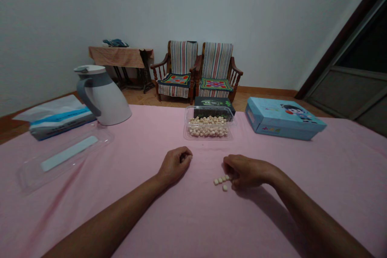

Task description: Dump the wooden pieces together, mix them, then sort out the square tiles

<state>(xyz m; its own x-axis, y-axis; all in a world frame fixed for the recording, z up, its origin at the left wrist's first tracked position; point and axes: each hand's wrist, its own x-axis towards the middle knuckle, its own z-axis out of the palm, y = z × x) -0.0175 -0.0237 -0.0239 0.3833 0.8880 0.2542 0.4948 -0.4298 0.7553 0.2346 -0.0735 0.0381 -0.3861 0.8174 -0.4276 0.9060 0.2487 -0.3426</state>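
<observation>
My left hand (177, 164) rests on the pink cloth (181, 225) with its fingers curled; whether anything is inside them is hidden. To its right, my right hand (244, 171) is bent down at the cloth, fingers pinched at the right end of a short row of small pale pieces (220, 180). What those fingertips hold is too small to make out. One loose pale piece (225, 188) lies just below the row. Beyond both hands stands a clear plastic box (208, 135) with many pale round pieces (208, 127) inside.
A black box (214, 102) is behind the clear box, and a blue box (284, 119) lies at the right. At the left are a white jug (110, 98), a tissue pack (60, 123) and a clear plastic lid (69, 155). Two chairs (183, 62) stand beyond the table.
</observation>
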